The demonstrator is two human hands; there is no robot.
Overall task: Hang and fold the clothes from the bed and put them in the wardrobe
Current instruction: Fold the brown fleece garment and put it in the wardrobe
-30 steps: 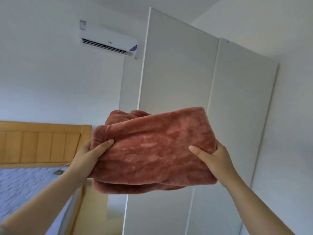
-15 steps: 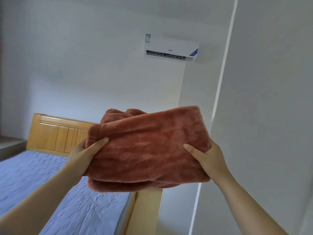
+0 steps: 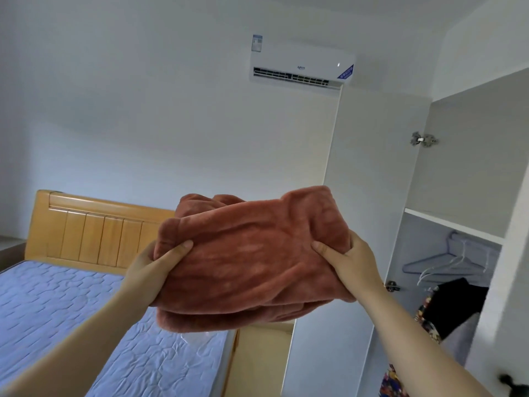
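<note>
Fingers of the left hand and right hand pinch both ends of a folded fleece, raised between them. Folding seems done; stowing it remains, in the open wardrobe right of the fingers, where hangers and clothes hang.

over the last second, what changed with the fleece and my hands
The view swung: more of the bed shows, and the open inside of the wardrobe with hangers came into sight. The folded fleece is more bunched. Its ends stay gripped by the left hand and right hand.
</note>
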